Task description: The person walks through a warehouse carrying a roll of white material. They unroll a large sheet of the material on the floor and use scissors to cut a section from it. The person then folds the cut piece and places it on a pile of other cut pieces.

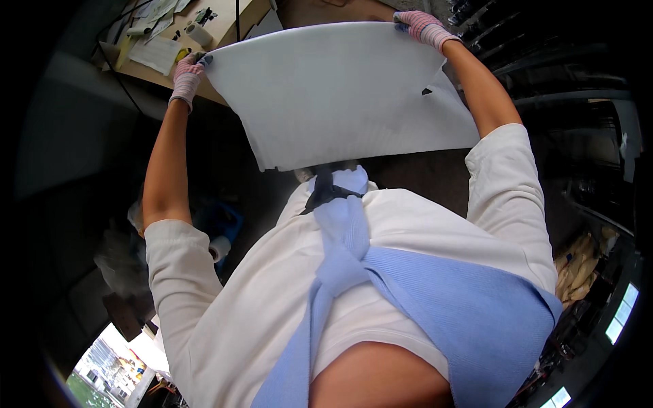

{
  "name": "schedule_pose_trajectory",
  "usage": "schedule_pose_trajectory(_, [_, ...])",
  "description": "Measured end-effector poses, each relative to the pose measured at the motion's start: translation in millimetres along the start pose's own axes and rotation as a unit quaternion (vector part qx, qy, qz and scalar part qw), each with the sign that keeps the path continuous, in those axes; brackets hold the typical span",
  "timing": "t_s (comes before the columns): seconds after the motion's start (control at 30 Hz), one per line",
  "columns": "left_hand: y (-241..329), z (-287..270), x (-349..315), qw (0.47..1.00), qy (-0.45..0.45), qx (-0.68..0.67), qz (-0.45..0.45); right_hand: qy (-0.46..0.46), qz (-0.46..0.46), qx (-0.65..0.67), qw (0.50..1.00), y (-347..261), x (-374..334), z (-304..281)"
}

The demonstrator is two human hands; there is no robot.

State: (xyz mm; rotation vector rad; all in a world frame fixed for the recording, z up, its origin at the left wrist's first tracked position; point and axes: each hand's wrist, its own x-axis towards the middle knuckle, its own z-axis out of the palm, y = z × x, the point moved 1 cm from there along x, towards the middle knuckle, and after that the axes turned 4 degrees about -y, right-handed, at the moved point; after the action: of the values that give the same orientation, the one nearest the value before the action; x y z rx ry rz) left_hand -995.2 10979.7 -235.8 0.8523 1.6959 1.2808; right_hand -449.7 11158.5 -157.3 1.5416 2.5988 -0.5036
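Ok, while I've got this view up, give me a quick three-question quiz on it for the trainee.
1. Where does the left hand grip the pale sheet: (a) an upper corner, (b) the lower edge, (c) the middle?
2. True or false: the right hand is bare.
3. Is the small dark spot nearer the sheet's left or right side?

Key:
1. a
2. False; it wears a pink striped glove.
3. Right

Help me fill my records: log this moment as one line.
left hand: grips sheet, upper left | right hand: grips sheet, upper right | sheet: spread between hands | desk: beyond left hand
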Motion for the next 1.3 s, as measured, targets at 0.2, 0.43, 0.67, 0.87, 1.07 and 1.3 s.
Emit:
schedule_pose_trajectory(0.2, [40, 42, -39, 0.998, -0.029, 0.018, -0.060, -0.108, 0.024, -0.071, 0.991, -15, 4, -9])
schedule_pose_trajectory(0.43, [48, 71, -64, 0.979, -0.085, 0.184, 0.035, -0.038, -0.200, -0.185, 0.961, -162, -4, 10])
schedule_pose_trajectory(0.67, [41, 85, -89, 0.926, -0.081, 0.336, 0.150, -0.056, -0.262, -0.039, 0.963, -271, -10, 41])
schedule_pose_trajectory(0.87, [34, 110, -145, 0.958, -0.207, 0.172, 0.100, -0.037, -0.219, -0.026, 0.975, -225, 0, 38])
schedule_pose_trajectory(1.07, [-66, 122, -189, 0.951, -0.201, 0.227, -0.064, -0.012, -0.289, 0.034, 0.957, -203, -7, 46])
schedule_pose_trajectory(1.3, [-237, 152, -193, 0.972, -0.127, 0.141, -0.141, -0.076, -0.246, 0.177, 0.950, -198, -31, 41])
